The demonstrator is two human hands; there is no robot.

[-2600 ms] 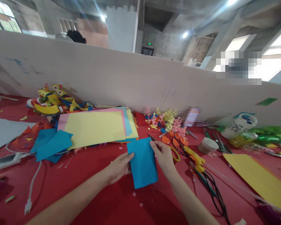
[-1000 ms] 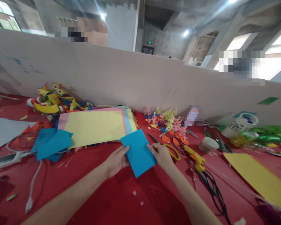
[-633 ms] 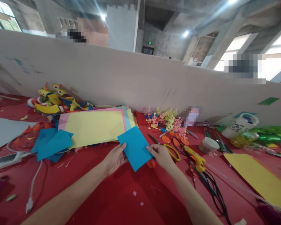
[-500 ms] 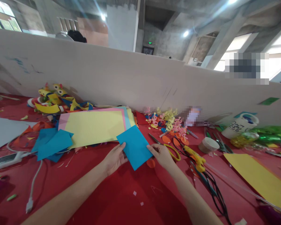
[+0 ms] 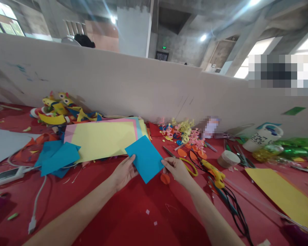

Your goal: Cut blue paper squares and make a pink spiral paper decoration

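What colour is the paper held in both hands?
The paper is blue, seen in the head view.

Holds a blue sheet (image 5: 145,159) slantwise above the red table (image 5: 133,215), pinching one edge with the left hand (image 5: 125,172) and the opposite edge near a corner with the right hand (image 5: 177,169); has an orange disc (image 5: 165,178) and yellow-handled scissors (image 5: 190,162) near the right hand, a yellow glue gun (image 5: 215,175) farther right, stacked pastel paper (image 5: 105,140) beyond the left hand; faces a pale partition (image 5: 118,78)
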